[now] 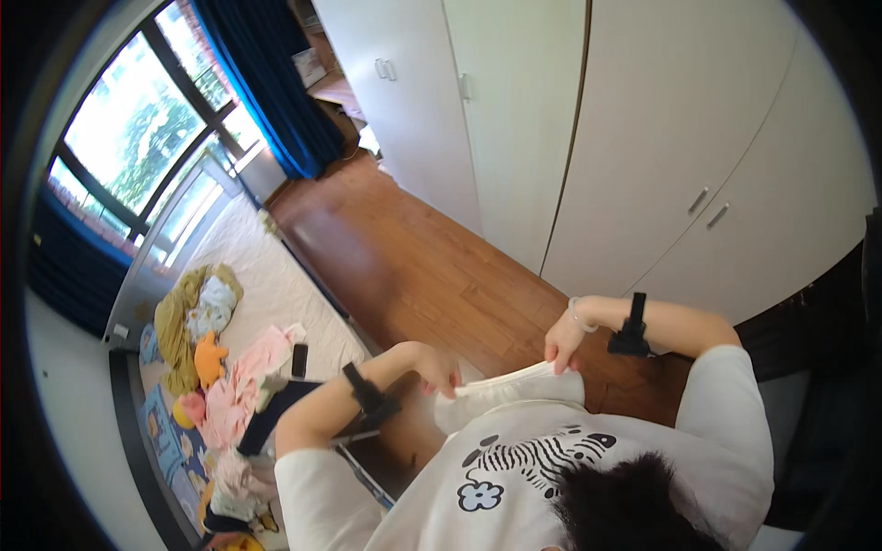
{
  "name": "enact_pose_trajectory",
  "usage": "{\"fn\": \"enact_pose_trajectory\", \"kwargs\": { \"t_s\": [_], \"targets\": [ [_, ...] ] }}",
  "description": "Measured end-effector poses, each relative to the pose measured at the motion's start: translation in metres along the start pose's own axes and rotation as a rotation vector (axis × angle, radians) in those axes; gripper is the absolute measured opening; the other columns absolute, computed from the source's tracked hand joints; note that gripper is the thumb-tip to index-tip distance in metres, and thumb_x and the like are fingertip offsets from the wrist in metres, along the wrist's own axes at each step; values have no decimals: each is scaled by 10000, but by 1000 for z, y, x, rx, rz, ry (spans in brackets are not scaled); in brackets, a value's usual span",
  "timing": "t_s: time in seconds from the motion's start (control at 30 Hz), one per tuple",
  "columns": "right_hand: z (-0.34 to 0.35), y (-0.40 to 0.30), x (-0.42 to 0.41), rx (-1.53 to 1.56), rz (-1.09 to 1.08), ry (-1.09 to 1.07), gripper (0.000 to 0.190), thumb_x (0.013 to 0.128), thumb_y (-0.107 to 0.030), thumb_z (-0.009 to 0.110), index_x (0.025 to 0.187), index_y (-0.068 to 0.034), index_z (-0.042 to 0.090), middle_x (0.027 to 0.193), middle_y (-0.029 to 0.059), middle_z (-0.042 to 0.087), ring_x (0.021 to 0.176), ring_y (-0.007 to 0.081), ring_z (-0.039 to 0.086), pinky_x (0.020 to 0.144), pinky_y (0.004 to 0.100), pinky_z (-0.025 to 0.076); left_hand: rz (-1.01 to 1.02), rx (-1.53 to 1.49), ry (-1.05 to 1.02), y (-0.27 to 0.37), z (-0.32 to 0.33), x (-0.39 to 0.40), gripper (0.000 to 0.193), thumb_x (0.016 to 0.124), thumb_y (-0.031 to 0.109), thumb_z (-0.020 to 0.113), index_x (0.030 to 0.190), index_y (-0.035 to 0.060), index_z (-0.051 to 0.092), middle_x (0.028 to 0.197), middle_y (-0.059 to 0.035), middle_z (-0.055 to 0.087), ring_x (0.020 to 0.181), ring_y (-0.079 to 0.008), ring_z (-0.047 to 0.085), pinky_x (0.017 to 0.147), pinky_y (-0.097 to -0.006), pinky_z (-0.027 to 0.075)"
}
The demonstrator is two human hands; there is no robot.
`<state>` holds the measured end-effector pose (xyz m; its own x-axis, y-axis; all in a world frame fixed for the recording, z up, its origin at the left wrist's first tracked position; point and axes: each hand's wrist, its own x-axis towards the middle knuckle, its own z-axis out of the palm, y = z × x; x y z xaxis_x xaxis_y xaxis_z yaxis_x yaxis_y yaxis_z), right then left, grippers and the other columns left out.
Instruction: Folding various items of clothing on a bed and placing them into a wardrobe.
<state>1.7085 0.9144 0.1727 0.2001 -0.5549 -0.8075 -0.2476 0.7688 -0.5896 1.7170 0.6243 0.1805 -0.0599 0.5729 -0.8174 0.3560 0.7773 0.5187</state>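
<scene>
A white cloth garment with a gathered band (pixel 510 392) is stretched between my two hands, just in front of my white T-shirt. My left hand (pixel 438 373) pinches the band at its left end. At the right end, my right hand (pixel 563 344) grips the same band between thumb and fingers; a pale bracelet sits on that wrist. Each forearm wears a black strapped device. The lower part of the garment is hidden behind my shirt front.
On the left, a bed (pixel 251 255) bears a pink garment (pixel 231 406), an orange plush toy (pixel 209 359), an olive blanket (pixel 178 324) and other clothes. White wardrobes (pixel 510 124) line the far side, beyond the wooden floor (pixel 413 275). A blue curtain (pixel 269 82) hangs by the window.
</scene>
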Motion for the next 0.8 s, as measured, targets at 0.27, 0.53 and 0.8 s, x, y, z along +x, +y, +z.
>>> {"fn": "enact_pose_trajectory", "kwargs": {
  "t_s": [0.27, 0.53, 0.8],
  "targets": [
    [-65, 44, -101, -168, -185, 1380, 221, 828, -200, 561, 947, -19, 609, 879, 137, 604, 839, 271, 555, 760, 362, 447, 315, -40, 870, 6, -157, -31, 183, 817, 124, 616, 938, -13, 623, 712, -125, 575, 669, -181, 538, 645, -303, 441],
    [-31, 121, -149, -165, -200, 1724, 201, 805, -111, 585, 993, -39, 593, 985, 99, 592, 1015, 247, 502, 886, 359, 416, 457, 140, 871, 70, -247, 21, 218, 848, 171, 606, 938, -28, 608, 759, -83, 597, 716, -147, 551, 664, -281, 448],
    [46, 318, -254, 281, 669, 3052, 395, 726, -54, 599, 1105, -33, 488, 1037, 157, 522, 931, 249, 519, 803, 319, 439, 463, -308, 810, 122, -309, 57, 242, 858, 218, 614, 929, -13, 603, 839, -22, 606, 781, -84, 534, 714, -246, 436]
  ]
}}
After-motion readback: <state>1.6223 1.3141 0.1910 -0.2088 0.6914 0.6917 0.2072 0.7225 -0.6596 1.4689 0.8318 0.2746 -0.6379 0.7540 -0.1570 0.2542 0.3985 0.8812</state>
